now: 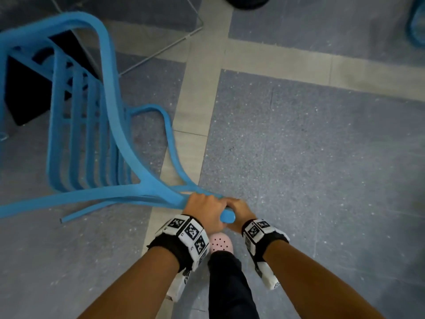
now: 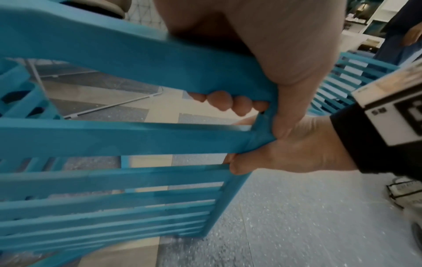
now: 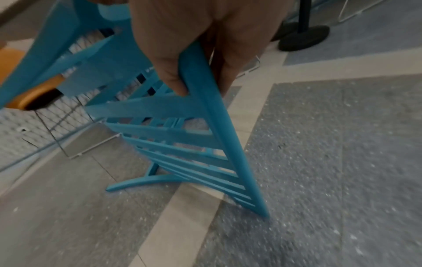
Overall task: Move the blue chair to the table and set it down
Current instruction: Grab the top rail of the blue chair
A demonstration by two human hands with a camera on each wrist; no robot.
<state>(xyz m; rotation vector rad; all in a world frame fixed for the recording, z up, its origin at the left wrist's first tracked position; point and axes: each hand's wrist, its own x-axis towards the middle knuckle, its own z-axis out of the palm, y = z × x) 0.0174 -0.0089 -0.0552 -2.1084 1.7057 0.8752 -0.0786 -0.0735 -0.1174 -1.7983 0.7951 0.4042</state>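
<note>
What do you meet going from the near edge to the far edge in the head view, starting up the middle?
Dark trouser leg → pink shoe → left hand and right hand side by side gripping the blue chair → thin metal frame on the floor → dark round base.

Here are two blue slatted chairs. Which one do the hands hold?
The near blue chair, tilted, gripped at its backrest corner by left hand and right hand; the other chair stands apart, untouched.
</note>
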